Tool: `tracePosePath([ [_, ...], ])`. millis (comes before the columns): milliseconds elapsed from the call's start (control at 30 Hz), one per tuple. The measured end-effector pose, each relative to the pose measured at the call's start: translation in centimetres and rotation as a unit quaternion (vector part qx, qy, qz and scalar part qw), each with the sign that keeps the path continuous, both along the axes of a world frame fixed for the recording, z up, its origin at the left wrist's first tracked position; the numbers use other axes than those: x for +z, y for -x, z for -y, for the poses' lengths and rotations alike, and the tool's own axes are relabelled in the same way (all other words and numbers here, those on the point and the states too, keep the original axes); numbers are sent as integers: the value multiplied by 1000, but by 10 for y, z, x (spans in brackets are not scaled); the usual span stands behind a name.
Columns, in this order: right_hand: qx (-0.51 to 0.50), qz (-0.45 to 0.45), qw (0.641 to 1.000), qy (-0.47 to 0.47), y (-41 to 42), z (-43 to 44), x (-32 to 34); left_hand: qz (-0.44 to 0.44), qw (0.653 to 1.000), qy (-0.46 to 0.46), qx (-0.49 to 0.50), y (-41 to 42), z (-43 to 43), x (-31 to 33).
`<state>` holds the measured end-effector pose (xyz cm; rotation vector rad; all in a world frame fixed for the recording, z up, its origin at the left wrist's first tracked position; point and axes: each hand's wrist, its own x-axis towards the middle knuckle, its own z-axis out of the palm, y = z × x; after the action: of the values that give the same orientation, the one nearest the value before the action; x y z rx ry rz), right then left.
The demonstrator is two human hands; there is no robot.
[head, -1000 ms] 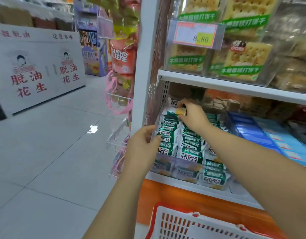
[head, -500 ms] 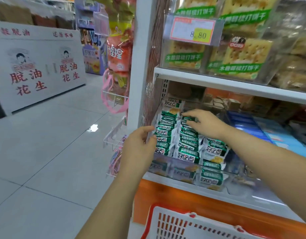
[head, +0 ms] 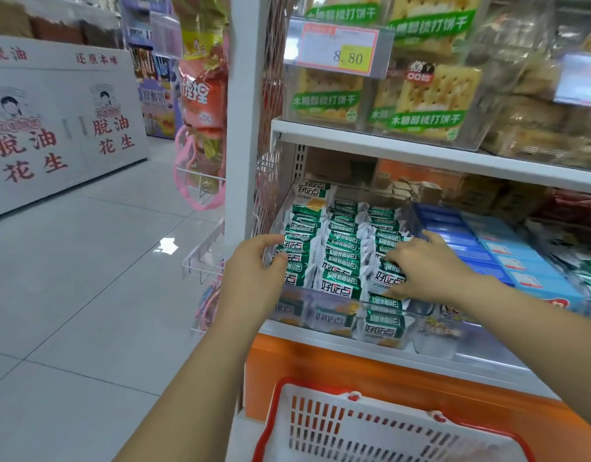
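This is a shop, a self-service grocery. White shelves [head: 420, 155] run in tiers, stocked with many copies of the same goods: crackers [head: 430, 95] in clear wrappers above, rows of green-and-white packs [head: 340, 258] in a clear bin [head: 324, 306] below, and blue boxes [head: 507, 258] just beside them. A price tag [head: 340, 50] reading 8.80 hangs in front of the crackers. A red-and-white basket [head: 287, 411] sits low in front of the shelves. Snack bags [head: 200, 101] hang at the shelf end over a wire rack. A tiled floor [head: 70, 278] forms an open aisle, and across it stands a white display [head: 64, 128] with red Chinese lettering, with more stocked goods behind it.
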<state>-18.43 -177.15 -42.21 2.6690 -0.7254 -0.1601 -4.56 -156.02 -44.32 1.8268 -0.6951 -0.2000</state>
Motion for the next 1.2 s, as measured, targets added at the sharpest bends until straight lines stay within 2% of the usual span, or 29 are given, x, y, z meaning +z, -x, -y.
tracePosePath([
  [67,-4,-6,1000,21,2,-2,2,7,1000,-5,-1,0,0,0],
  [133,-16,42,999,11,8,-4,9,22,1000,-4,2,2,0,1],
  [233,-8,190,981,-27,24,-11,18,43,999,18,1,10,2,7],
  [333,33,310,945,-104,42,-32,29,52,996,45,-60,27,4,15],
  [500,63,349,904,-236,62,-80,34,98,978,8,-184,62,5,20],
  [567,66,354,891,-276,65,-90,34,79,972,10,-221,65,4,19],
  [633,59,366,879,-299,67,-95,34,19,969,34,-246,65,1,22],
  [700,32,403,844,-352,67,-98,34,-28,964,58,-257,63,-1,25],
  [733,16,429,811,-398,67,-99,33,-47,962,70,-260,63,-2,26],
  [833,2,516,668,-537,63,-101,29,-77,961,86,-253,59,-3,25],
  [900,-3,554,609,-568,60,-101,26,-90,962,90,-240,55,-2,22],
  [967,-3,576,590,-566,58,-103,22,-107,962,96,-231,53,-1,20],
  [1200,-4,625,580,-523,55,-106,17,-139,957,118,-224,56,0,20],
])
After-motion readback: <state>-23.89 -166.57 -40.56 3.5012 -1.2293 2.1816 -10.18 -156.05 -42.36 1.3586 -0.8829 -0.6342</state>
